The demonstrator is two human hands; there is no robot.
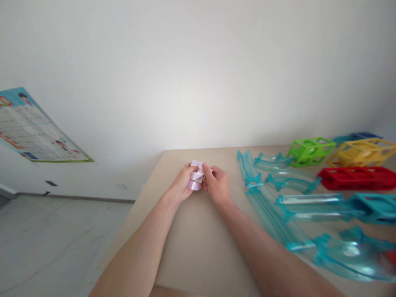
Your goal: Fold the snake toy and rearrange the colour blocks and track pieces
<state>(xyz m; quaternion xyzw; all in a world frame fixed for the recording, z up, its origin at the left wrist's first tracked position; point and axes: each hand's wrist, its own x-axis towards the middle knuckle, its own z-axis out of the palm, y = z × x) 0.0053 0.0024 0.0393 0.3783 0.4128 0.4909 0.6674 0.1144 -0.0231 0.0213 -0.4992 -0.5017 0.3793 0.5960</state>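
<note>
A small lilac puzzle cube [194, 185] is held up over the table between my two hands, its shiny layers turned out of line with each other. My left hand [183, 181] grips it from the left side, thumb across the front. From the right, my right hand [218, 181] has its thumb and fingers closed on the cube's upper right part. Fingers cover much of the cube's right side, so its full shape is hidden.
The beige table [192, 247] meets a white wall. To the right lie clear teal track pieces [272, 214], a teal funnel [352, 255], and green [311, 152], yellow [361, 152] and red [355, 178] frame blocks. A poster [40, 128] hangs left.
</note>
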